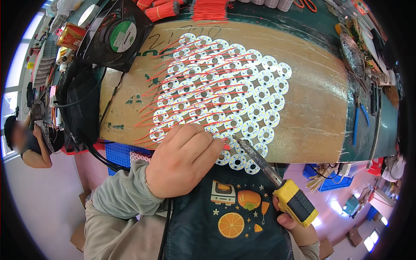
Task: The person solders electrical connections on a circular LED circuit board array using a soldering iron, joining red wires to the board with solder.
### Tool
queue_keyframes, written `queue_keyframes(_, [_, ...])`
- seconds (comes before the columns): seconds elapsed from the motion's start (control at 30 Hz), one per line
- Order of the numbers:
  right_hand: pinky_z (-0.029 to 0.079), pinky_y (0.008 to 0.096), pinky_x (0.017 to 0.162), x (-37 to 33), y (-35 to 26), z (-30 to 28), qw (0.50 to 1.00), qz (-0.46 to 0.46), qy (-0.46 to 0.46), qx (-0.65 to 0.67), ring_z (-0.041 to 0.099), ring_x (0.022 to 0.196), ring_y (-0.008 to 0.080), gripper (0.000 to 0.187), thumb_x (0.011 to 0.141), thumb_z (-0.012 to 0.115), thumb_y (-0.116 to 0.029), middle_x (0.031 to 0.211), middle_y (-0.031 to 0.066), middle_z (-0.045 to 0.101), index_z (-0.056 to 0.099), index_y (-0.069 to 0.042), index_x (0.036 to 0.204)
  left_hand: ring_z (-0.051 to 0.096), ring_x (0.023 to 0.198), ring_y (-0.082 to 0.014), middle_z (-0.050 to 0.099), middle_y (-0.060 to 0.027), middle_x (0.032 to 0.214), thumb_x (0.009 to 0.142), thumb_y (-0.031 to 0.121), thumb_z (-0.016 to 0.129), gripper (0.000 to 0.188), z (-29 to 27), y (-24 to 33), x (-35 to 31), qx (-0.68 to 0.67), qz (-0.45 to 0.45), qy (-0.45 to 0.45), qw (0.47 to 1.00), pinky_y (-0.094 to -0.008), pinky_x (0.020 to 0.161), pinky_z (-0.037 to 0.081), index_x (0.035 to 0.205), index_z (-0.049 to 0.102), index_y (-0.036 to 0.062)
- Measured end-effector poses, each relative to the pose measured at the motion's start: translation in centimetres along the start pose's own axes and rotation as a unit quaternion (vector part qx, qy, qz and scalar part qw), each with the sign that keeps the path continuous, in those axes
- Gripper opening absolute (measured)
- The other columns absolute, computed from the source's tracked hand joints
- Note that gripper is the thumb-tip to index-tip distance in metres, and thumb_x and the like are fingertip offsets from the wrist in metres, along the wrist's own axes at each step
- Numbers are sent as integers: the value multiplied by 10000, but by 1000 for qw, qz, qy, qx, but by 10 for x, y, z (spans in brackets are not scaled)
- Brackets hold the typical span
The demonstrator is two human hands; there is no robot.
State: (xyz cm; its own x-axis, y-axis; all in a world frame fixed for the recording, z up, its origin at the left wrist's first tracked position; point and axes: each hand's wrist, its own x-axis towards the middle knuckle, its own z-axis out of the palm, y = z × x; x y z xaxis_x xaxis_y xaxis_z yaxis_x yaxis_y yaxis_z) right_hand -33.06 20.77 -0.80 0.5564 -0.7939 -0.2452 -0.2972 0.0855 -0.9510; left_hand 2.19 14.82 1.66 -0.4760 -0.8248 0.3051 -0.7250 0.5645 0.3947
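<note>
Many round white LED boards (261, 94), each with a hole in its middle, lie in a slanted grid on a brown board. Thin red wires (197, 92) run across most of the grid's left side. Over its near edge is my left hand (184, 158), fingers pinched round red wires (226, 143) whose ends show past the fingertips. My right hand (289, 221) grips the yellow and black handle of a soldering iron (296, 203). The iron's tip points up and left, close to the boards beside my left fingertips. Whether it touches one I cannot tell.
A black fan (122, 35) stands at the far left of the brown board (316, 108). Bundles of red wire (209, 9) lie at the back. Blue-handled pliers (357, 123) rest on the right. Another person (37, 143) sits at far left. A blue crate (117, 154) is below the table.
</note>
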Motion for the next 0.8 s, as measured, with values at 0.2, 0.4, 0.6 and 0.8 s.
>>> queue_keyframes(0.2, [526,372,605,1,-2,5,1000,-2,9,-3,683,668,313,585,833,768,-553,839,104,694,702,-17,1055,632,904,-295,641,-114,982,663,-8,732,406,-1,-1,0,-5,2,-19,1000,-377,783,524,1066,687,-33])
queue_keyframes(0.4, [534,379,612,3,-5,8,1000,5,21,3,692,697,316,581,848,740,-575,872,102,708,711,-40,1070,629,910,-296,645,-115,992,668,-5,732,406,-1,0,-1,-5,-9,-26,1000,-384,791,528,1072,690,-29])
queue_keyframes(0.6, [531,385,608,2,-6,5,999,29,-3,-26,686,688,320,580,842,741,-579,870,91,705,710,-46,1067,627,906,-292,649,-113,994,676,-4,734,414,-1,0,0,-3,-12,-31,999,-383,799,534,1089,699,-30])
queue_keyframes(0.8, [513,385,594,0,-1,6,1000,-12,14,-11,669,669,313,503,823,781,-499,828,75,682,709,-50,1039,626,906,-290,647,-110,993,689,-8,725,399,-1,0,1,-4,-13,-27,1000,-376,797,536,1086,700,-30])
